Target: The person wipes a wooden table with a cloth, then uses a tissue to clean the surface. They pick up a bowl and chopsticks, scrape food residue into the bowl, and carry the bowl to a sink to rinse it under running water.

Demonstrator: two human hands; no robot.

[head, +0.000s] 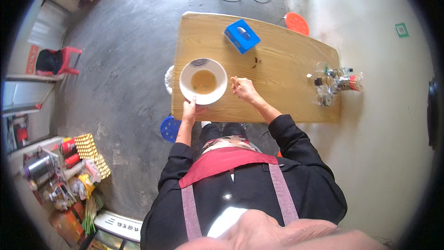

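Note:
A white bowl (222, 92) with a dark pattern on its inner wall is over the left end of the wooden table (288, 62). Cloudy brown broth (204, 82) with small green bits covers its bottom. My left hand (191, 111) grips the bowl's near rim, thumb on top. Whether the bowl rests on the table or is slightly raised, I cannot tell. Just right of the bowl, my right hand (245, 90) is closed on a small tan crumpled thing (235, 80), whose material is unclear. Dark food scraps (256, 62) lie beyond that hand.
A blue tissue box (242, 36) stands at the table's far side. Condiment jars and a holder of wrapped chopsticks (348, 82) are by the wall. A blue stool (170, 129) is at the near left, an orange stool (297, 24) at the far right.

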